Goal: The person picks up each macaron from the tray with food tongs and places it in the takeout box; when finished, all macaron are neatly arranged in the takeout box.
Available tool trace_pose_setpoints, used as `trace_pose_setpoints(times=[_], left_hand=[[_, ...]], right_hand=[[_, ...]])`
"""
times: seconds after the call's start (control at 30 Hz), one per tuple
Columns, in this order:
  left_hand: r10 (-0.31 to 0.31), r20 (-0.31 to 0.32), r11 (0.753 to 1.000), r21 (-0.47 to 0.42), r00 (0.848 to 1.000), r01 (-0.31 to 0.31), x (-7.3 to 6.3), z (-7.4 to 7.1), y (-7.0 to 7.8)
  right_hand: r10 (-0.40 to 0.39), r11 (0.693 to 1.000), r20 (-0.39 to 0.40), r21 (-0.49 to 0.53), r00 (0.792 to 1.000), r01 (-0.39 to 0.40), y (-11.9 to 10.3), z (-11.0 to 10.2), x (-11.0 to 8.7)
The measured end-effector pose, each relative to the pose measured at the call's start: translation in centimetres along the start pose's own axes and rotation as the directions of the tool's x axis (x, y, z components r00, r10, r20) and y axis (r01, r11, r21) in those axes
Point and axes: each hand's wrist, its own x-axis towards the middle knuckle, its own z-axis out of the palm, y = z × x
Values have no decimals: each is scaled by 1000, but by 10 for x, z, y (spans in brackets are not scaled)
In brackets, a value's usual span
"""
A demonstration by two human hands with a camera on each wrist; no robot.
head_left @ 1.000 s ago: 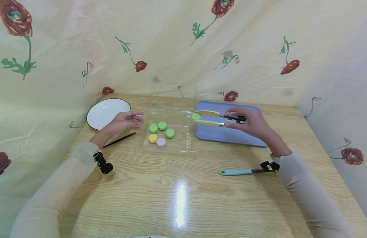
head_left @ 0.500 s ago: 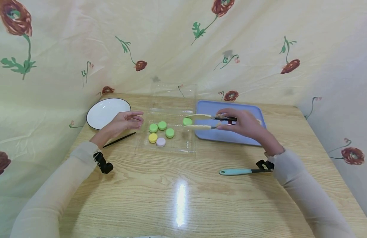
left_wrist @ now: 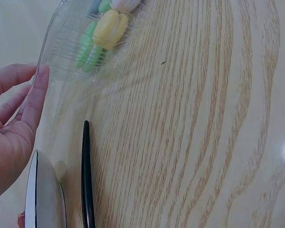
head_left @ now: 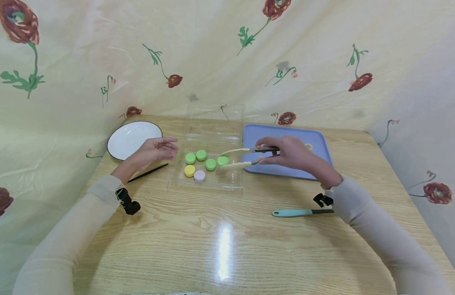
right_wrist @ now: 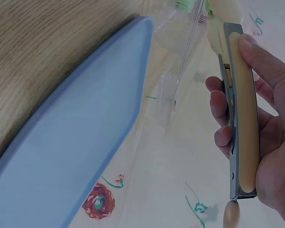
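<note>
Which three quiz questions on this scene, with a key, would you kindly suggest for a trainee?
1. How many green macarons show in the head view?
2. What stands between the dish and the tray: A) a mug, B) the box, C) a kettle?
3. True or false: the tongs are in the left hand.

Key: 1. Four. 2. B. 3. False; the right hand holds the tongs.

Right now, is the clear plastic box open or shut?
The box is open: in the head view its transparent lid is turned back, and round green macarons lie inside, uncovered.
</note>
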Motion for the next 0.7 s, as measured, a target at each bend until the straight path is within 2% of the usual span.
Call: trace_pose_setpoints(times=[0.13, 0.47, 0.7], left_hand=[[-1, -1, 1000, 0, 1000, 1, 0, 0, 1], [4, -3, 1000, 1, 1000, -4, 0, 0, 1], [7, -2, 1000, 4, 1000, -7, 0, 1, 1]], right_hand=[[-23, 1000, 26, -9, 999, 24, -4, 2, 4], [-6, 999, 113, -33, 994, 10, -13, 4, 15], [-44, 999, 139, -22, 989, 48, -14, 10, 22]])
